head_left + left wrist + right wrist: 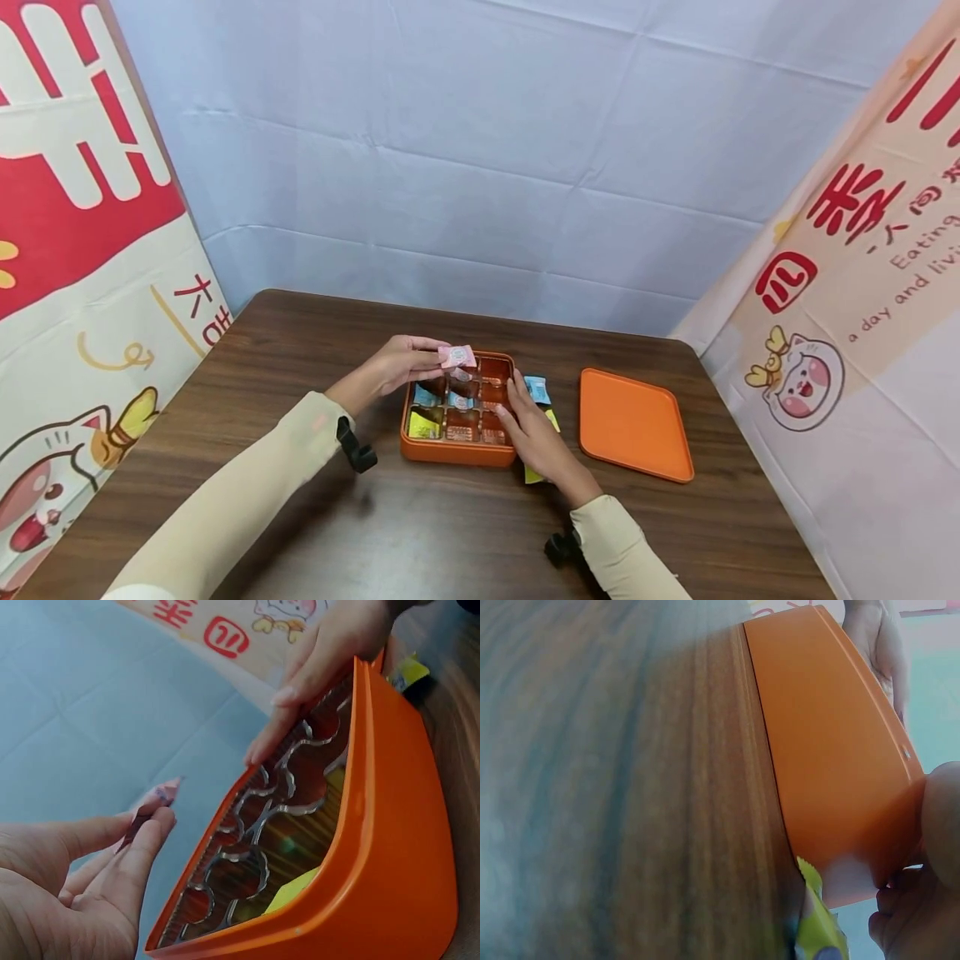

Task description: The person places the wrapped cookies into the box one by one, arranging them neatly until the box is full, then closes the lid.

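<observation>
A dark wooden table [315, 517] fills the lower view, with pale blue cloth [480, 150] hung behind it and printed banners [67, 250] at either side. Well right of centre lies the flat orange lid [633, 423], apart from everything else. In the middle sits the orange box [457, 454], open-topped, with a clear divided insert [255, 847] of scalloped compartments; small wrapped packets sit in several of them, a yellow one [423, 427] in the near-left compartment and a blue one [424, 395] just behind it. The right hand [534, 433] lies against the box's right edge, fingers straight and laid along the rim, its tips reaching over the insert, gripping nothing that shows; the right wrist view shows the thumb side pressed to the orange wall. Under and beside that hand lie loose packets on the table, one blue [537, 388], one yellow [817, 930] tucked right at the box's corner. The left hand [401, 362] hovers over the box's far-left corner, thumb and fingertips [154, 825] pinching a small pink packet [457, 357], held just above the far row of compartments, not touching the box.
</observation>
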A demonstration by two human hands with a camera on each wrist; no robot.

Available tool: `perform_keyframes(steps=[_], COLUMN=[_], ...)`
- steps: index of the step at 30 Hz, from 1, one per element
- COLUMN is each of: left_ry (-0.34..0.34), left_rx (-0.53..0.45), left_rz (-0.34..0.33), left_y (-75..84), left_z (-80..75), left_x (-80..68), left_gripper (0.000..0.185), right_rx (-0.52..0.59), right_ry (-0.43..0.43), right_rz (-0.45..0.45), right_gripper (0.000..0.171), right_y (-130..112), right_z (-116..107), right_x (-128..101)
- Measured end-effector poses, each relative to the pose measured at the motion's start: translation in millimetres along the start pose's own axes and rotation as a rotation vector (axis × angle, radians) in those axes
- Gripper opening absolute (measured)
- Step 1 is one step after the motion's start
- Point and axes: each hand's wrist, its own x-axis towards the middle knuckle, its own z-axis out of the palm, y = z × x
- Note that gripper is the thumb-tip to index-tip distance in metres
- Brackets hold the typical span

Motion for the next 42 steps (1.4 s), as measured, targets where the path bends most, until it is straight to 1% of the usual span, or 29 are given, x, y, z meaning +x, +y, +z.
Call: perform_keyframes(steps=[5, 11, 16, 24, 28, 34, 42], left_ry=[0.008, -0.024, -0.041, -0.026, -0.016, -0.035, -0.030], left_rx=[0.048, 0.110, 0.177, 0.151, 0.169, 0.194, 0.267], left_rz=[-0.014, -0.008, 0.006, -0.039, -0.046, -0.050, -0.039], left_y=[-0.2, 2.3, 4.8, 4.3, 4.2, 5.5, 3.3], left_z=[-0.2, 3.5, 10.7, 19.7, 22.4, 30.3, 33.7], left_x=[9.5, 18.0, 22.1, 33.7, 37.5, 40.3, 45.8], left_gripper=[0.036, 0.034, 0.032, 0.034, 0.033, 0.034, 0.029], right_rx=[0.004, -0.002, -0.003, -0.009, -0.017, -0.010, -0.007], right_ry=[0.007, 0.006, 0.005, 0.000, -0.011, -0.014, -0.019], right_rz=[-0.015, -0.013, -0.005, -0.003, 0.008, 0.021, 0.015], right_gripper=[0.070, 0.073, 0.075, 0.075, 0.074, 0.072, 0.070], right_y=[0, 1, 2, 4, 5, 5, 4], right_z=[0, 0, 1, 1, 1, 0, 0], right_x=[0, -1, 0, 1, 2, 2, 2])
